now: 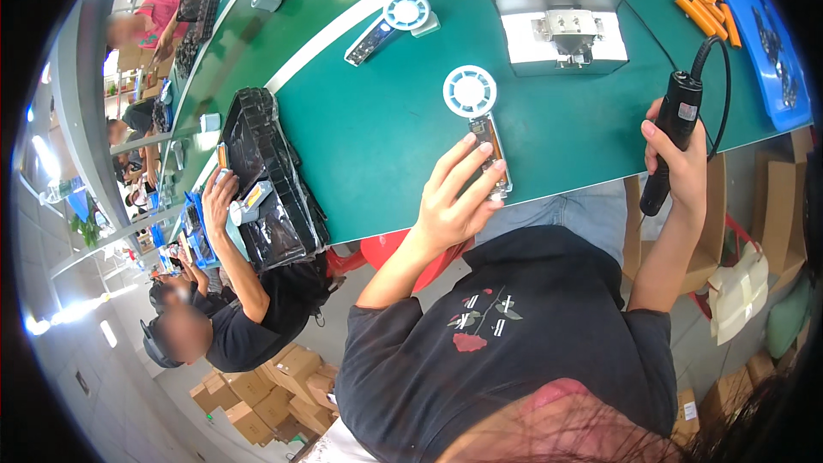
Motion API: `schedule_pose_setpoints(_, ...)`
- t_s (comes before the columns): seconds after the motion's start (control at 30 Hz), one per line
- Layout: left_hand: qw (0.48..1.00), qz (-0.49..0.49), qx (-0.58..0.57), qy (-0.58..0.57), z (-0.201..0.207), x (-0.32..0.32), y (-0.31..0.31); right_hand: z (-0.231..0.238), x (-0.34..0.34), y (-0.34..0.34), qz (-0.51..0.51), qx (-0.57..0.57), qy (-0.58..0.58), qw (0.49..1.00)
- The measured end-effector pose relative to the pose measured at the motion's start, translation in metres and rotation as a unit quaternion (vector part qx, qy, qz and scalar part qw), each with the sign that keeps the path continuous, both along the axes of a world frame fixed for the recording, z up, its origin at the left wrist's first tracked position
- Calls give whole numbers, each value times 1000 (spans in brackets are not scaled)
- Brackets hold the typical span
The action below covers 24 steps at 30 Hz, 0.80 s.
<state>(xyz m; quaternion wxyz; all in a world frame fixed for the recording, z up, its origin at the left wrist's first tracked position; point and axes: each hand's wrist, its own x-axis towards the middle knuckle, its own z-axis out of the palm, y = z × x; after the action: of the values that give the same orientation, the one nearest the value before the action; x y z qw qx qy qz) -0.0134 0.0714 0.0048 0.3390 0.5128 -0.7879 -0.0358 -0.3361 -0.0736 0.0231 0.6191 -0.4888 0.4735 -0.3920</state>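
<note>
One green workbench is stretching across the scene, its near edge running just in front of the person. On its far side, right of centre, a grey-and-white benchtop machine is standing. At the left end, a black tray is holding white parts and dark plastic film, and a co-worker's hand is reaching in at its left side. At the far right, a blue tray is holding small dark pieces.

Nearer the person on the right, a black electric screwdriver is sitting in the right hand, whose fingers are wrapping narrowly around the body; its cord is looping from the far end, and its thin bit is pointing down toward the near side. Left of it, near the bench's near edge, a handheld fan is lying with its round head toward the far side and its handle uncovered, showing dark and orange parts. The left hand is holding that handle, fingers spreading slightly across it. Farther and to the left, a second handheld fan is lying aslant. Beside the blue tray, several orange tubes are lying loosely together.
</note>
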Motion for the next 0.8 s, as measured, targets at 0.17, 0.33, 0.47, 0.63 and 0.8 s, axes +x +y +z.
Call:
schedule_pose_setpoints(0.17, 999, 1, 10, -43, 4, -3, -2, -7, -4, -2, 17, -4, -2, 1000)
schedule_pose_setpoints(0.33, 998, -8, 33, -59, 5, -3, -5, 0, 0, 0, 2, -2, -1, 1000)
schedule_pose_setpoints(0.47, 996, -8, 26, -82, 8, 4, -5, -2, -2, -1, 9, -2, -2, 1000)
schedule_pose_setpoints(0.63, 998, 1, 22, -61, 13, 4, -6, -3, -2, -1, 7, -3, -1, 1000)
schedule_pose_setpoints(0.8, 998, -13, 37, -47, 19, 5, -12, -4, -2, 0, 4, -2, 1, 1000)
